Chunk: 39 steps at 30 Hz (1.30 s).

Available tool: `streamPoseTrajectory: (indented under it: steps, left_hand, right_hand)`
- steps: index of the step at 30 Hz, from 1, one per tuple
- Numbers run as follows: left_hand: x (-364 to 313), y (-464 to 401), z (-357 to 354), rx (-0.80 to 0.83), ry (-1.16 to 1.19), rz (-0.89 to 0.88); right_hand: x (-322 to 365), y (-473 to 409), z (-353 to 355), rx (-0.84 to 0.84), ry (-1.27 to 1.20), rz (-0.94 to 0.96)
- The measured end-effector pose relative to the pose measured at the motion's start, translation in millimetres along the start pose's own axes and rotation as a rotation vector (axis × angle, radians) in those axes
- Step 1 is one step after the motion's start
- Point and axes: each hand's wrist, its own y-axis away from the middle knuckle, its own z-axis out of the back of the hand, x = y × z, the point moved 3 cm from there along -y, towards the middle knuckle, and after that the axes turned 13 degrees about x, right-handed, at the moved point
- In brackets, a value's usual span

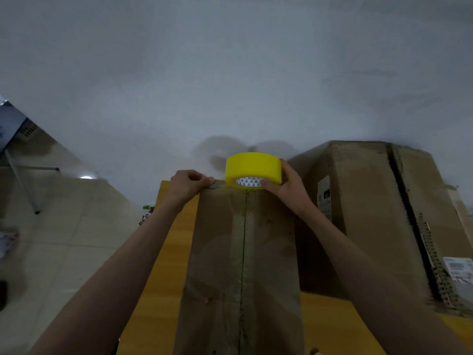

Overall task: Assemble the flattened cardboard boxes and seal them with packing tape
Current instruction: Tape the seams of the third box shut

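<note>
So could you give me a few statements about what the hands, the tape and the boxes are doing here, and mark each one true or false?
1. The right hand holds a yellow tape roll. True.
2. The roll sits at the near end of the box. False: it is at the far end.
3. The left hand pinches at the box's far edge. True.
4. The box stands on the floor. False: it rests on a wooden table.
5. A larger box stands to the right. True.

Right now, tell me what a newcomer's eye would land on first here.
The bright yellow tape roll, gripped by the right hand at the far end of the cardboard box. Beside it, the left hand pinches that box's far edge. A larger cardboard box stands to the right on the wooden table.
</note>
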Motion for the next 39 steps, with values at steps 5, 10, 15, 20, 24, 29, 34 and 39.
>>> streamPoseTrajectory:
  steps: [5,10,15,20,24,29,34,39]
  left_hand:
    - [7.2,9.9,5.2,-0.028,0.066,0.006]
    - [23.2,24.9,31.2,-0.067,0.058,0.031]
    - [30.6,37.0,40.9,-0.063,0.030,0.049]
    - [19.4,44.8,29.6,-0.232,-0.170,0.044]
    - [17.9,74.8,-10.6,-0.298,-0.682,-0.282]
    - [35.4,79.7,-36.9,-0.073,-0.842,-0.273]
    - [34.9,82.9,-39.1,-0.083,-0.869,-0.264]
    - [36.3,80.9,-40.3,-0.070,-0.891,-0.249]
  right_hand:
    - [-1.5,0.6,-12.2,-0.017,-0.030,0.015]
    - [7.1,4.0,-49.5,0.004,-0.003,0.063]
    - [10.6,4.8,-62.9,-0.023,0.034,0.091]
    - [4.6,5.4,-56.7,-0.035,0.013,0.088]
    - [5.9,4.5,-58.5,-0.051,0.024,0.066]
    - [10.8,6.4,-65.0,-0.098,0.101,0.041]
    - [27.0,10.2,-56.1,-0.205,0.202,0.064]
    - [28.3,29.7,-11.5,-0.337,0.298,0.106]
